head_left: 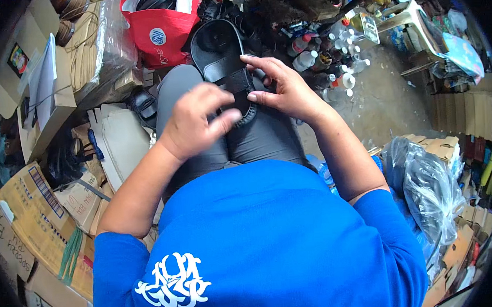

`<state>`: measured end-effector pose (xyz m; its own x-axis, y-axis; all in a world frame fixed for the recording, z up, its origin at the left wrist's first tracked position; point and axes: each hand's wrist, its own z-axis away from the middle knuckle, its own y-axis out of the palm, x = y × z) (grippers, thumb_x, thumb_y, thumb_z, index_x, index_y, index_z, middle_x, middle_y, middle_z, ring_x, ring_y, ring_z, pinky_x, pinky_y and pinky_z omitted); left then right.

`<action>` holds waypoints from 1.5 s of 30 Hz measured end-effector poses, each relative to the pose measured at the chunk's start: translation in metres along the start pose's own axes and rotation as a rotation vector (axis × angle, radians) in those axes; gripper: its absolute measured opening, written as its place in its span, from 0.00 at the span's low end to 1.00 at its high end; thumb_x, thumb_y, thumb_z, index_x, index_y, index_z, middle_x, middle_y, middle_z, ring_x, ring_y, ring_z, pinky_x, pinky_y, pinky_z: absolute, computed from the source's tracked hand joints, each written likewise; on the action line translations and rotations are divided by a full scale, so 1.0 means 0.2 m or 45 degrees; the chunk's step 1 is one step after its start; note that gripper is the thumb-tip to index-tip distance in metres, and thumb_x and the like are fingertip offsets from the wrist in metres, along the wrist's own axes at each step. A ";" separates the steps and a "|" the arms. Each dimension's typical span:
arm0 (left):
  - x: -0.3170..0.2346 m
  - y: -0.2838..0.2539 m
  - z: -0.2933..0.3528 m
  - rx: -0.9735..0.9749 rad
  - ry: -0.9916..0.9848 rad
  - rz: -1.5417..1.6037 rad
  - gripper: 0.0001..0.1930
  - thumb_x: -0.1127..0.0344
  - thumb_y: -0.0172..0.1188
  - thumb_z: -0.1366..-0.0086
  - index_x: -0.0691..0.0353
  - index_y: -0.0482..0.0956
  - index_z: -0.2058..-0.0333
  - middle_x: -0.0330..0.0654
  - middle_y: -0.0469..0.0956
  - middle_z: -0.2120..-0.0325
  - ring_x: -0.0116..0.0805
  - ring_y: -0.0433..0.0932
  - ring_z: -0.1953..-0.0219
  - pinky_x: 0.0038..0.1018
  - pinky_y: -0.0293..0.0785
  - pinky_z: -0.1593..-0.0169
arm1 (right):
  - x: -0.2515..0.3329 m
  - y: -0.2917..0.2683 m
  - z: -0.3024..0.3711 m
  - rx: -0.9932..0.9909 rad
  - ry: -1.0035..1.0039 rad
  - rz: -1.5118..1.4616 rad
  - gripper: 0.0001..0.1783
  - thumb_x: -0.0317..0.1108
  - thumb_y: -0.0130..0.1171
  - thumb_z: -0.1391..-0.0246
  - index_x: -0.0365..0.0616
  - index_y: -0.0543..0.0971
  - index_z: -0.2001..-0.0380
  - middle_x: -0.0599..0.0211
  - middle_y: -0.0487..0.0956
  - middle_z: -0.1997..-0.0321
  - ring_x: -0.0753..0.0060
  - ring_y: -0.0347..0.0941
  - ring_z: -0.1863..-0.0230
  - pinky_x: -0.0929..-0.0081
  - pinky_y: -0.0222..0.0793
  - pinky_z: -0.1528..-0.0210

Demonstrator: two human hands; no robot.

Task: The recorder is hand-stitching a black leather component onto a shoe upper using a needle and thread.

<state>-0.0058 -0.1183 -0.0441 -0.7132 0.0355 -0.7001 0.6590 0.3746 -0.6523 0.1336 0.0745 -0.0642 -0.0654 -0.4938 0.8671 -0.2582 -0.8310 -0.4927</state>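
A black sandal with wide straps lies lengthwise on my lap, over the grey trousers. My right hand grips its right edge, thumb and fingertips on the strap side. Over the near left part of the sandal hovers my left hand, slightly blurred. Its thumb stands apart from the bent fingers, and I see nothing between them.
A red bag with black items stands beyond my left knee. Cardboard boxes crowd the left side. Several plastic bottles stand on the floor ahead right, near a white plastic chair. Clear plastic bags lie at right.
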 end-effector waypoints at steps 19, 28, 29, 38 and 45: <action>0.05 -0.11 -0.23 0.551 -0.482 -0.662 0.15 0.52 0.68 0.50 0.56 0.82 0.72 0.43 0.81 0.74 0.43 0.80 0.63 0.41 0.65 0.55 | 0.15 -0.10 -0.10 0.324 0.182 0.560 0.24 0.40 0.72 0.61 0.45 0.74 0.61 0.60 0.73 0.67 0.61 0.72 0.64 0.65 0.69 0.59; 0.12 -0.04 -0.17 0.448 -0.357 -1.040 0.12 0.55 0.70 0.54 0.53 0.83 0.75 0.37 0.77 0.66 0.39 0.69 0.51 0.41 0.61 0.53 | 0.12 0.00 -0.09 0.213 0.064 0.622 0.26 0.39 0.73 0.62 0.48 0.74 0.59 0.57 0.71 0.55 0.53 0.71 0.52 0.62 0.68 0.48; 0.11 -0.04 -0.17 0.433 -0.313 -1.102 0.11 0.55 0.70 0.54 0.53 0.83 0.75 0.36 0.76 0.65 0.38 0.69 0.52 0.41 0.61 0.53 | 0.11 0.00 -0.09 0.216 0.066 0.620 0.26 0.39 0.73 0.62 0.48 0.74 0.59 0.57 0.71 0.55 0.53 0.71 0.52 0.62 0.68 0.48; 0.11 0.00 -0.18 0.302 -0.134 -0.517 0.12 0.59 0.69 0.53 0.55 0.79 0.71 0.39 0.74 0.66 0.42 0.71 0.56 0.40 0.65 0.53 | 0.04 -0.07 -0.04 0.134 0.039 0.348 0.29 0.42 0.75 0.65 0.53 0.76 0.56 0.58 0.71 0.53 0.52 0.71 0.49 0.62 0.69 0.47; 0.03 0.02 -0.15 0.525 -0.105 -0.403 0.12 0.57 0.60 0.43 0.61 0.76 0.74 0.43 0.74 0.68 0.40 0.72 0.60 0.34 0.67 0.56 | 0.10 -0.05 -0.07 0.223 0.115 0.471 0.31 0.39 0.74 0.64 0.48 0.74 0.54 0.56 0.70 0.52 0.54 0.69 0.47 0.63 0.66 0.44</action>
<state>-0.0148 -0.0895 -0.0416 -0.8825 -0.0995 -0.4597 0.4652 -0.0412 -0.8842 0.1220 0.0766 -0.0404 -0.2090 -0.7491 0.6286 -0.0345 -0.6367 -0.7703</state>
